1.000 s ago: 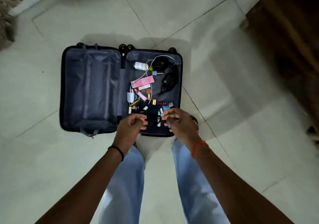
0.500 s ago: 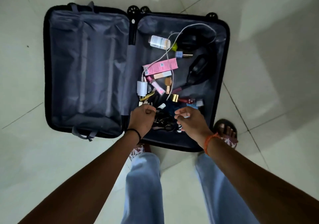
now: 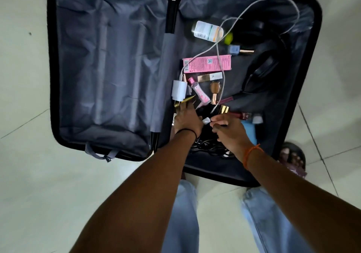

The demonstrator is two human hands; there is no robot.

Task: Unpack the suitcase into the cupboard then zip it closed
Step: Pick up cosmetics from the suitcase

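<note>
We are looking down at the suitcase [image 3: 109, 67] lying open on the tiled floor [image 3: 23, 174], and it is filling far more of the view than half a second ago, its far edge now cut off at the top. Its left half is showing only grey lining. Our left hand [image 3: 187, 120] is reaching further into the right half than before, its fingers [image 3: 188, 107] stretched toward the gold-capped items just below the white charger [image 3: 178, 89]; we cannot tell whether they are gripping anything. The white cable [image 3: 259, 5] is looping from the charger across the pink box [image 3: 207, 63] and round toward the white bottle [image 3: 207, 30], all lying where they were earlier. Our right hand [image 3: 230, 131] is curling beside the left, its fingers [image 3: 214, 120] pinching a small white cap [image 3: 206, 120] between the two hands. Black headphones [image 3: 261, 65] are resting toward the right wall, and a blue item [image 3: 251, 132] is peeking out beside our right wrist. A sandalled foot [image 3: 292, 159] is showing beside the case's right corner.
</note>
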